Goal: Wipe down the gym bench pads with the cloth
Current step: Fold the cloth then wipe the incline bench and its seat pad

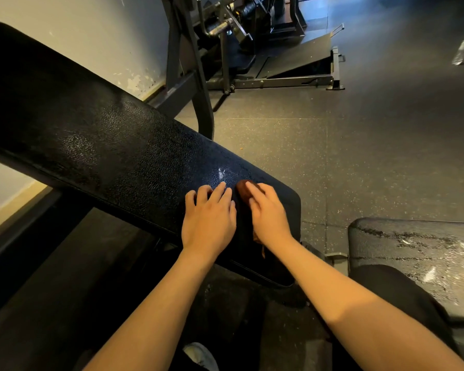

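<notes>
Our two bare forearms (150,317) enter from the lower edge, with a light shoe (201,354) low between them. The left hand (208,218) lies palm down on the long pad (105,135), fingers spread and slightly bent; it holds nothing. The right hand (268,212) sits just beside it, nearer the pad's lower end. It holds a brown cloth (243,188) against the pad surface, fingers curved over the wad. The cloth shows at two places: a bunched part past the fingertips, and a tail under the wrist at the pad's near edge. This hand is blurred, so we cannot tell how each finger lies.

The long pad is black and pebble-grained, and it runs slanted from upper left down to the hands. A wet sheen shows on it just beyond the left fingertips. A second pad (426,253) lies at lower right, apart from the first, marked with pale wet streaks. A dark-clad leg (402,290) covers its near corner.

The floor (332,156) is dark speckled rubber. A pale wall (78,30) with chipped paint stands behind the long pad. A steel machine (225,49) stands by the wall, well apart from the hands.
</notes>
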A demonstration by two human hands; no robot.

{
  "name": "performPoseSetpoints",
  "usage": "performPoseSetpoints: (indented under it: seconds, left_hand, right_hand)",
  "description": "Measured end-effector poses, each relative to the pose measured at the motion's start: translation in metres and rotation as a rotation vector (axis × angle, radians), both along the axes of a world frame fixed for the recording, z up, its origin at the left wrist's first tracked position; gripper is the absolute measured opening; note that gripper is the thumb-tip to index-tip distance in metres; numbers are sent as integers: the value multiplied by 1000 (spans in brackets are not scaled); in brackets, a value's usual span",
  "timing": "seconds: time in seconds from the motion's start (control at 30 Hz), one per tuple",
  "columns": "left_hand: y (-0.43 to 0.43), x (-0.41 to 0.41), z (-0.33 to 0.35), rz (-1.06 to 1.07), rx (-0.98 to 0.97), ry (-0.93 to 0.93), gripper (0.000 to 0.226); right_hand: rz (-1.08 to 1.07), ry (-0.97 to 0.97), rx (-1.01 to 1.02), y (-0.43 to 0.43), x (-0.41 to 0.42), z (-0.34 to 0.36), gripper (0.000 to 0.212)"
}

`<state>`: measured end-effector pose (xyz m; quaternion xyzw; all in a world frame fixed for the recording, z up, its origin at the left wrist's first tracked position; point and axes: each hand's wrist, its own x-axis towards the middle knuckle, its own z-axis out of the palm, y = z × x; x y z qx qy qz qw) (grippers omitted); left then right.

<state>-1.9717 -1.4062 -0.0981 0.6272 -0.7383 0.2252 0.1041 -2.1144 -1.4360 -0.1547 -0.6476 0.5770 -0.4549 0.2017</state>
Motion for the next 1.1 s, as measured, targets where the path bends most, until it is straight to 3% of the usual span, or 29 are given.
performPoseSetpoints:
  seconds: [0.13,0.37,0.57,0.8,0.97,1.1]
  left_hand:
    - [2,-2,-1,8,-38,25,40]
    - [3,-3,0,21,-27,69,48]
    - [4,-2,-1,35,-1,51,49]
    - [-4,-3,3,45,51,104,42]
    - [-2,-4,-1,29,18,38,43]
    - [-5,-6,-2,55,6,105,47]
  right_hand:
    - [-138,-82,113,-15,-3,3,40]
    - [37,25,-38,20,9,-1,38]
    - [-124,-4,98,-7,4,7,37]
    - [2,94,1,18,10,1,38]
    - [-104,-6,136,-20,-12,-2,39]
    - [-85,30,82,-2,5,3,37]
